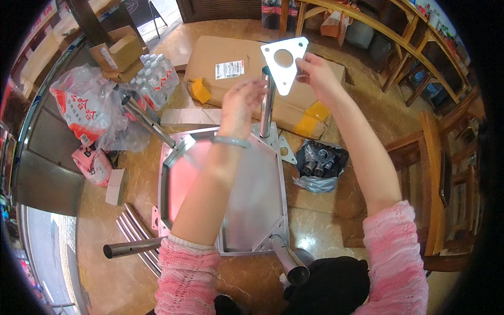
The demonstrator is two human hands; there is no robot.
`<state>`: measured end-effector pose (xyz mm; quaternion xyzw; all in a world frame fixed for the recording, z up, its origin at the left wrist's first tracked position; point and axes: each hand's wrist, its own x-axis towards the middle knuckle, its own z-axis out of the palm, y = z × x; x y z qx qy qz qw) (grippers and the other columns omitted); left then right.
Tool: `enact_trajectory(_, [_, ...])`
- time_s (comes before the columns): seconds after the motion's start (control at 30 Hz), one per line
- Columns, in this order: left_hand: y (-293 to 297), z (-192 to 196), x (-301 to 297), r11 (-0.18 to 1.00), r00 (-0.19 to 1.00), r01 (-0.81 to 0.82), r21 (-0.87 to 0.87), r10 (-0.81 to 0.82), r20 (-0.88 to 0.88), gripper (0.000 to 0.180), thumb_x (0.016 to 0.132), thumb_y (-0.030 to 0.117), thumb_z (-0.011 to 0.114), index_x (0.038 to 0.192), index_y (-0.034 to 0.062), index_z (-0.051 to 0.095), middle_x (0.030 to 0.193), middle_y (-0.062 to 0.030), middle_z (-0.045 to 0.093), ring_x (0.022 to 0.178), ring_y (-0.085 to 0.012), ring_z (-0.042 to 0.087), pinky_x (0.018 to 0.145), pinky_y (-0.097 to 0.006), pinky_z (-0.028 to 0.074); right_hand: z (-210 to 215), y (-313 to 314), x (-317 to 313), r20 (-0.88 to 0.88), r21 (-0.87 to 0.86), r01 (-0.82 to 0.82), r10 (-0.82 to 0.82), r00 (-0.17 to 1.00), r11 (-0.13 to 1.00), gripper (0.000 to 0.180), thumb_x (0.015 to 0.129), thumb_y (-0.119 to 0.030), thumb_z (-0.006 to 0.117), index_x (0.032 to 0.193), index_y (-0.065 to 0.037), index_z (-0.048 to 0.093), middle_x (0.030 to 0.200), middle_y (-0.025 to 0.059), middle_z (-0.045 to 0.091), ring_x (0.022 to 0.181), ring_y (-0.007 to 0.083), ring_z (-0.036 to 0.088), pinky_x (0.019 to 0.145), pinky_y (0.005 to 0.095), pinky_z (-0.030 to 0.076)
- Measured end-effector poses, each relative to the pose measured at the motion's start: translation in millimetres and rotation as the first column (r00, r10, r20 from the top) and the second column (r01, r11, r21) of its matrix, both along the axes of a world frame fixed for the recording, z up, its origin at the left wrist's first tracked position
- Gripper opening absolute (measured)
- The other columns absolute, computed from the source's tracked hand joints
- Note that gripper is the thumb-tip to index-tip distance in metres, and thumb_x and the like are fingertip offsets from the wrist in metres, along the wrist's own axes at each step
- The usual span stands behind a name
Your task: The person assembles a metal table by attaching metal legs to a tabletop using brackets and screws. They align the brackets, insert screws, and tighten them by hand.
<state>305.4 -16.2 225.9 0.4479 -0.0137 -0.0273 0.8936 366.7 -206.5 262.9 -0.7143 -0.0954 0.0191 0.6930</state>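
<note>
My right hand (pixel 315 76) grips a silver triangular metal plate (pixel 275 50) by its edge; the plate has a large round centre hole and small holes near its corners. It is held up by the top of an upright steel leg (pixel 266 118). My left hand (pixel 241 102) is beside that leg, fingers loosely apart and holding nothing; whether they touch it I cannot tell. Below lies an upturned square metal tabletop frame (pixel 252 199) with a tubular leg at each corner. Other legs are at the far left (pixel 149 122), near left (pixel 134 247) and near right (pixel 289 260).
Another triangular plate (pixel 285 150) lies at the frame's far right corner. A plastic bag of tube fittings (pixel 320 163) is on the right. Behind lies a flat cardboard box (pixel 205 58). Steel tubes (pixel 137 231) and bottled water (pixel 155 79) are left; wooden chairs (pixel 431 178) stand right.
</note>
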Motion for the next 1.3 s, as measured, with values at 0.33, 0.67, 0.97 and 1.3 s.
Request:
enact_trajectory(0.33, [8.2,-0.5,15.2,0.983,0.999,0.015,0.182,-0.007,-0.043,0.032,0.089,0.019,0.05,0.115,0.0007,0.047,0.106,-0.0102,0.056,0.096,-0.0208,0.055,0.082,-0.03,0.041,-11.0,10.6,20.4,-0.06,0.173,-0.077,0.088,0.994,0.982,0.014,0.087,-0.016,0.054,0.095,-0.005,0.055,0.082,0.0015,0.059,0.071,0.0105,0.057,0.065,0.0236,0.047])
enact_trajectory(0.67, [33.5,6.2,68.0,0.854,0.993,0.018,0.52,-0.074,0.087,0.03,0.082,0.012,0.061,0.109,0.001,0.054,0.078,-0.0012,0.057,0.067,-0.0081,0.051,0.059,-0.019,0.039,-29.9,6.4,-1.7,-0.111,0.244,0.011,0.017,0.994,0.97,0.015,0.08,-0.013,0.061,0.089,-0.002,0.057,0.077,0.0049,0.06,0.065,0.0116,0.057,0.058,0.0224,0.047])
enact_trajectory(0.97, [15.7,-4.5,88.1,0.953,0.996,-0.088,0.291,0.085,0.023,0.025,0.083,0.002,0.053,0.107,-0.0052,0.052,0.081,-0.0058,0.055,0.071,-0.0105,0.05,0.061,-0.021,0.04,-53.2,5.0,-10.0,-0.162,0.25,0.151,-0.113,0.98,0.956,0.013,0.079,-0.016,0.064,0.081,-0.005,0.059,0.069,0.0025,0.058,0.059,0.0086,0.053,0.055,0.0213,0.044])
enact_trajectory(1.3, [21.4,-8.7,88.3,0.984,0.995,-0.09,0.155,0.094,-0.017,0.007,0.079,0.003,0.052,0.085,-0.0015,0.053,0.072,-0.0081,0.054,0.062,-0.0137,0.048,0.056,-0.024,0.038,-44.9,6.8,-20.2,-0.288,0.36,0.109,-0.001,0.958,0.927,0.012,0.081,-0.016,0.061,0.076,-0.006,0.057,0.063,0.0021,0.055,0.049,0.0063,0.048,0.046,0.0181,0.037])
